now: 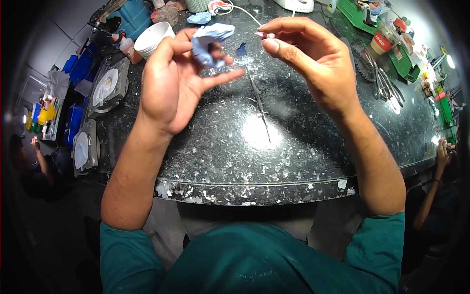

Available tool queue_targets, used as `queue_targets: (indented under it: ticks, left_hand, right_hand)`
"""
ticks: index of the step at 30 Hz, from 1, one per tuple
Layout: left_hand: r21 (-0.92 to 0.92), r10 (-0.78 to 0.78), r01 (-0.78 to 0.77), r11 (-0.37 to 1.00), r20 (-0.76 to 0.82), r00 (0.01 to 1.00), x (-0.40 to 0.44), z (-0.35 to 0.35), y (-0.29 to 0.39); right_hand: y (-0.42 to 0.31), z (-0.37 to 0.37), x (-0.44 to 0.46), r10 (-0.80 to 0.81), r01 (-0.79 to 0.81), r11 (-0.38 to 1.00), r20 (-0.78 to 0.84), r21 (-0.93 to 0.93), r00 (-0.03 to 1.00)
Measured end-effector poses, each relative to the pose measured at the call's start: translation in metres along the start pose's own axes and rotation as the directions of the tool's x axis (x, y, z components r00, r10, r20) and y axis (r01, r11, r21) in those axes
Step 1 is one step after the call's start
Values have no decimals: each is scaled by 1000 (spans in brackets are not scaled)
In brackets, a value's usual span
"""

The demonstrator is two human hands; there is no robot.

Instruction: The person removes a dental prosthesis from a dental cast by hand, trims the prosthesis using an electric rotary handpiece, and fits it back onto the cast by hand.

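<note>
Raised over the dark, speckled table (215,147), my left hand (178,81) holds a curved light-blue moulded piece (208,41) between thumb and fingers, with one finger stretched out to the right. To its right, my right hand (318,59) pinches a small pink and white piece (265,35) between thumb and index finger. The two pieces are apart. A thin dark metal tool (258,103) lies on the table below and between the hands. A small dark-blue scrap (241,49) is near its upper end.
White tub (154,40), blue container (129,20) and small bottle (130,50) stand upper left. Scissors (384,85), a cup (381,43) and green trays (357,17) are at right. Grey devices (108,88) line the left edge. Other people (443,159) are at both sides.
</note>
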State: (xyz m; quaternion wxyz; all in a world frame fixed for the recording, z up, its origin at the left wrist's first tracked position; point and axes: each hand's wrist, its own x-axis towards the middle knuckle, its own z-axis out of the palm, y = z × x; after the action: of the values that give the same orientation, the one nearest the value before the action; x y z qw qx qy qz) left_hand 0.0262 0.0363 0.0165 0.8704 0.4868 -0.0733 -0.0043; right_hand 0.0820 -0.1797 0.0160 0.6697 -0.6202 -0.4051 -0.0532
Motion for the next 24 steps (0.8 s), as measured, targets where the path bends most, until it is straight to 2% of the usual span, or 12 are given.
queue_targets:
  ticks: [1,2,3,6,7,9,11,12,18,20,23,24]
  left_hand:
    - [-225,-91,95,970,26,995,-2,-2,0]
    - [-271,-146,144,952,13,989,-4,1,-2]
    - [-295,-174,209,932,140,975,-5,-2,-4]
    - [-230,-227,232,945,45,973,-7,6,-15]
    - [-329,-204,254,909,178,963,-5,-3,-22]
    - [-381,-176,305,873,337,925,-4,-2,-25]
    - [-391,-278,387,835,308,910,-13,12,-20]
    - [-463,-297,448,765,365,883,-10,5,-24]
    - [-433,-336,519,737,432,837,-11,8,-19]
    - [-389,-291,529,754,523,801,-9,1,-23]
    - [-383,-260,485,787,506,822,-6,-8,-30]
    - [-346,-334,474,810,392,857,-8,3,-23]
  right_hand:
    - [-1,1,-1,-9,9,1000,1,0,1000]
    - [-2,2,-2,-18,18,1000,3,-1,1000]
    - [-2,3,-2,-25,25,1000,4,-1,1000]
    - [0,5,-5,-133,136,980,29,-143,991]
    - [-1,6,-6,-174,179,966,44,-184,984]
    - [-9,5,-7,-172,195,951,115,-240,978]
    - [-10,4,-6,-261,297,907,153,-300,953]
    - [-10,4,-6,-274,310,893,151,-325,950]
    - [-11,8,-8,-214,251,906,141,-341,966]
    - [-13,8,-5,-284,337,852,188,-400,940]
    - [-12,10,-6,-302,348,838,174,-421,937]
    - [-11,10,-6,-291,332,846,161,-417,943]
